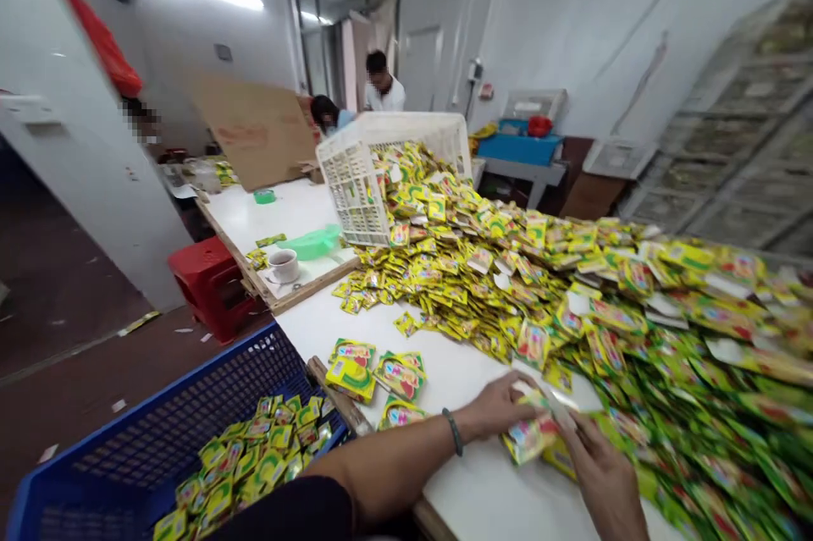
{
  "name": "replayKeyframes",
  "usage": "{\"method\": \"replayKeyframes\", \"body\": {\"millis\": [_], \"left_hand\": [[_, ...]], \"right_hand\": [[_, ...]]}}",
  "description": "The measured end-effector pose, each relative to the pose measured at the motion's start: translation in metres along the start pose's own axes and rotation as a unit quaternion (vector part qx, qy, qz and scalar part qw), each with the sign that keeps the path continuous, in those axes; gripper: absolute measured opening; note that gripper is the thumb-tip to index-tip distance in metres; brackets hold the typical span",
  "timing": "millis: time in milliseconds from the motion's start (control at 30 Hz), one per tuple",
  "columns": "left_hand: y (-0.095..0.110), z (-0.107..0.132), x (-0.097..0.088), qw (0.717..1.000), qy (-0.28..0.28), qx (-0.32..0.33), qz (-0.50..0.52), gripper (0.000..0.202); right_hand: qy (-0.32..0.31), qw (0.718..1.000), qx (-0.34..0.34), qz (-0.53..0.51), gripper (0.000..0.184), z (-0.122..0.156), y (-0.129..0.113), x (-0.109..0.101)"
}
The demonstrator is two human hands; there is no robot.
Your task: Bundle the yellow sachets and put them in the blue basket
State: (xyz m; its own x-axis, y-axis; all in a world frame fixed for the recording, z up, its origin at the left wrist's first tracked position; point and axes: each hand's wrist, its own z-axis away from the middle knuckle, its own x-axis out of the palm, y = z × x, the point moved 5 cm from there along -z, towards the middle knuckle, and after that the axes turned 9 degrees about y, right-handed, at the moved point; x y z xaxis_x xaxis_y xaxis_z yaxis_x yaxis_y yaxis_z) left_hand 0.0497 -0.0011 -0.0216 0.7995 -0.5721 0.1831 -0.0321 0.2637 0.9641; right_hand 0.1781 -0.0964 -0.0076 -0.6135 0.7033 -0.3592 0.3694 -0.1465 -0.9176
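Across the white counter (463, 414) before you sprawls a great heap of yellow-green foil sachets (508, 270), spilling from a tipped white plastic crate (356, 185) well beyond your fingers (517, 395). Down-left of them sits a blue plastic basket (190, 393) holding more sachets (247, 460), and a small pile of sachets (374, 376) lies nearer on the counter. Your left hand (495, 407) closes narrowly on one sachet (530, 435); your right hand (603, 473) touches it too, though blur makes its grip hard to judge.
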Motion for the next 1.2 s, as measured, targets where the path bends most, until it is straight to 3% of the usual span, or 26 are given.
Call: {"method": "replayKeyframes", "body": {"millis": [100, 167, 367, 467, 667, 800, 933, 1200], "left_hand": [[0.015, 0.006, 0.003, 1.000, 0.011, 0.009, 0.020, 0.071], [0.024, 0.005, 0.007, 0.999, 0.006, 0.025, 0.023, 0.069], [0.028, -0.004, 0.019, 0.999, -0.042, 0.007, -0.017, 0.059], [0.030, -0.003, 0.019, 0.998, -0.047, 0.022, -0.033, 0.057], [0.034, -0.001, 0.016, 0.998, -0.058, 0.023, -0.010, 0.055], [0.034, 0.001, 0.014, 0.997, -0.060, 0.042, -0.017, 0.054], [0.031, 0.000, 0.011, 0.998, -0.032, 0.052, -0.025, 0.054], [0.031, 0.002, 0.009, 0.999, 0.001, 0.035, 0.019, 0.054]], "right_hand": [[0.026, 0.995, 0.053, -0.080, 0.041, 0.004, -0.012, -0.006], [-0.002, 0.990, 0.067, -0.123, 0.037, 0.001, -0.018, -0.002], [0.011, 0.944, 0.179, -0.276, 0.037, -0.010, -0.003, -0.002], [0.000, 0.939, 0.188, -0.290, 0.035, -0.010, -0.001, -0.004], [-0.040, 0.957, 0.138, -0.252, 0.028, -0.010, -0.003, -0.008], [-0.021, 0.982, 0.056, -0.180, 0.020, -0.010, -0.008, -0.014], [-0.033, 0.988, -0.022, -0.148, 0.019, -0.003, -0.023, -0.011], [0.116, 0.986, -0.119, 0.004, 0.024, 0.015, -0.046, 0.001]]}}
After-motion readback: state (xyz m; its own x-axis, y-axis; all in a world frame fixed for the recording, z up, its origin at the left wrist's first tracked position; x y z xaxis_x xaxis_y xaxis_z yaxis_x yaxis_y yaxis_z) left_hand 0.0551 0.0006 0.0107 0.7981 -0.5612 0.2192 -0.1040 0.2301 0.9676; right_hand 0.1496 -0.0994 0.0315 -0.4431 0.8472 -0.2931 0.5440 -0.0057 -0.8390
